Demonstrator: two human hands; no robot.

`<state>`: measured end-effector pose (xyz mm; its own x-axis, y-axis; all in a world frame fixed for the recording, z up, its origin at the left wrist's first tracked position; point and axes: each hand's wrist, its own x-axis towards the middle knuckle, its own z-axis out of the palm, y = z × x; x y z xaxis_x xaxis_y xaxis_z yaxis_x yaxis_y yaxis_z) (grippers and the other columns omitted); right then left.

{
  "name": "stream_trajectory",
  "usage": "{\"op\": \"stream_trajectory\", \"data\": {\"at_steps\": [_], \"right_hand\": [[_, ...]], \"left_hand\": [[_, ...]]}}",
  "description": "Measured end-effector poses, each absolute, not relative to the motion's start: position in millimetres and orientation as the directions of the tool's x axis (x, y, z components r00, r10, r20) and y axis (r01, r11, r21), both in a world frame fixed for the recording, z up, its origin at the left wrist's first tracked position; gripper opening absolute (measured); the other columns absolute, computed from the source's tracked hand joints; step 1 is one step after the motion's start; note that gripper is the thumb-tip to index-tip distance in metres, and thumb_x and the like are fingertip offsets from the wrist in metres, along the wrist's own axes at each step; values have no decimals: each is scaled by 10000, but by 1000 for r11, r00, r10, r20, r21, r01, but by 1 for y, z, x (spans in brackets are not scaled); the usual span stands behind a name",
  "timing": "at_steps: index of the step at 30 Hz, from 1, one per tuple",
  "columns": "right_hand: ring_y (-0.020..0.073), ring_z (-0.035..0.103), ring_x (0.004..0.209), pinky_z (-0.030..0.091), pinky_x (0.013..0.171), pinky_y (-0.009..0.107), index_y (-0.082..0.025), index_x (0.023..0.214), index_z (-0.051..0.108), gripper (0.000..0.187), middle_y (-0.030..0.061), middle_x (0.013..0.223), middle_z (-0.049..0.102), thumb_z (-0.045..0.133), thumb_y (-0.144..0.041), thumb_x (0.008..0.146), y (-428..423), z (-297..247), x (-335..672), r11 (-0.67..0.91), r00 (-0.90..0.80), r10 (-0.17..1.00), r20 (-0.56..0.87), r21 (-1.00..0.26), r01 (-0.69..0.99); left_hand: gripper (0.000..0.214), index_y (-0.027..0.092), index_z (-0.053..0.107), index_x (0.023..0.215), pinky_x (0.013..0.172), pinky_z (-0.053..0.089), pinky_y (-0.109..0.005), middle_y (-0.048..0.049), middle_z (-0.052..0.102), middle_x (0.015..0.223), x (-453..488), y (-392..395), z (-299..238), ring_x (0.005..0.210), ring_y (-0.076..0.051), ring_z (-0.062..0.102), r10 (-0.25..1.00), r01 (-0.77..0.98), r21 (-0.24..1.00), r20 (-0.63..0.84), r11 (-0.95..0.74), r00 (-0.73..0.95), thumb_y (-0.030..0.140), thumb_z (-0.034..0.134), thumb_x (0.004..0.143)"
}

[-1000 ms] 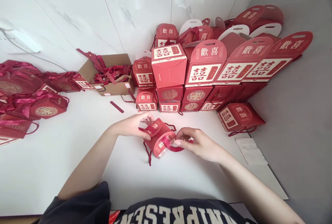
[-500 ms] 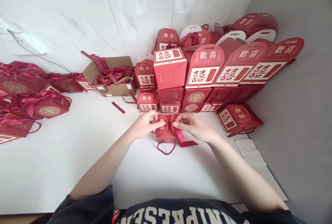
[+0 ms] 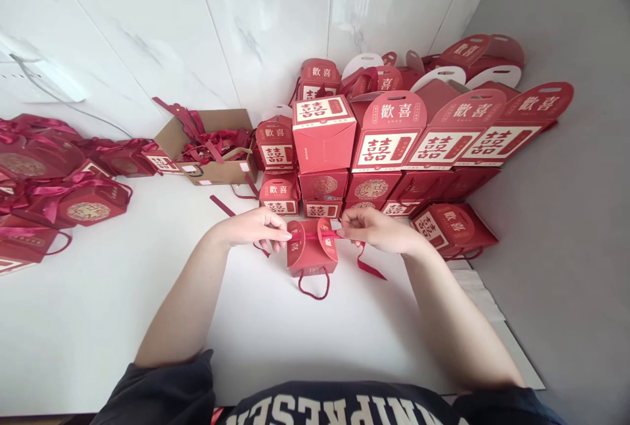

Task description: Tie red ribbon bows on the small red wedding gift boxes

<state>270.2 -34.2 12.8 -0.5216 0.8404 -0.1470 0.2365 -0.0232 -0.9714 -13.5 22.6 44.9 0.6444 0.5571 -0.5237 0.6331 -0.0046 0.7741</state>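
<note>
A small red box (image 3: 313, 261) sits on the white table (image 3: 123, 294), straight ahead of the person at twelve o'clock and just short of the stacked red boxes (image 3: 388, 140). Its card is plain red with a slight sheen, and two arched flaps with pale gold lettering fold up over the top, one on the nine o'clock side, one on the three. A dark red twisted cord handle (image 3: 314, 295) droops in a loop from the near face, at six o'clock. A red ribbon (image 3: 312, 237) passes across the top at the two flaps; a loose tail hangs towards four o'clock, ending in a slanted tip, and a shorter piece shows below the left hand (image 3: 260, 228).

The box stands upright, its near face turned to six o'clock. The ribbon lies nearly along the line from nine to three. Neither side of the box looks clearly longer, so I cannot tell its long axis.

The left hand, at nine o'clock of the box, has thumb and fingertips together on the ribbon, close against the flap there. The right hand (image 3: 377, 231), at three o'clock, pinches the ribbon's other side, just beside the other flap. Towards ten o'clock from the box, a cardboard carton (image 3: 221, 174) holds a tangle of red ribbons, with a dark red strip (image 3: 222, 206) lying in front of it
</note>
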Motion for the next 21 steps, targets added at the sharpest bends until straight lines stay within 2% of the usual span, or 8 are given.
{"op": "stream_trajectory", "data": {"at_steps": [3,8,12,14,17,19,21], "right_hand": [[84,414,522,294,500,225,-172,764,526,267,-50,610,491,622,-414,822,-32,9,268,-37,-485,852,-196,-947,318],[83,375,500,268,467,225,-156,812,628,300,-47,577,455,616,-456,797,-30,9,271,-37,-421,877,-232,-906,422],[90,371,481,265,447,237,-161,683,627,356,-36,546,441,618,-505,776,-32,17,285,-25,-371,889,-268,-839,544],[85,345,460,248,428,236,-171,616,571,405,-43,521,398,618,-540,774,-35,22,294,-36,-353,895,-271,-834,550],[77,323,437,242,390,226,-180,631,563,424,-48,527,375,636,-575,766,-39,31,304,-73,-327,905,-272,-857,510],[80,353,447,270,376,221,-184,695,614,387,-37,565,430,651,-562,769,-39,37,309,-69,-331,909,-253,-875,479],[94,430,503,339,408,222,-193,791,659,330,-13,659,532,657,-523,788,-39,43,311,-14,-339,924,-175,-904,428]], "left_hand": [[341,148,664,724,587,461,-219,-47,662,763,-21,28,37,667,-133,610,556,650,760,-543,5,629,483,651,784],[346,130,691,720,537,414,-223,-40,617,676,-32,35,32,564,-106,524,519,610,792,-509,-31,687,467,652,786],[313,137,736,709,551,433,-227,-65,670,684,-45,39,40,600,-137,574,529,636,766,-506,-87,682,442,684,761],[296,148,736,699,574,459,-230,-67,691,696,-52,39,46,619,-148,603,569,643,763,-499,-70,654,436,693,752],[293,154,723,677,562,461,-216,-47,667,633,-64,36,57,573,-128,581,626,601,797,-439,-59,644,433,687,761],[297,152,706,641,528,438,-196,-32,627,572,-70,34,63,539,-109,544,638,564,821,-387,-90,665,421,691,765],[309,150,681,602,508,437,-188,-24,588,525,-74,32,68,517,-103,524,637,519,848,-344,-105,690,415,703,759]]}}
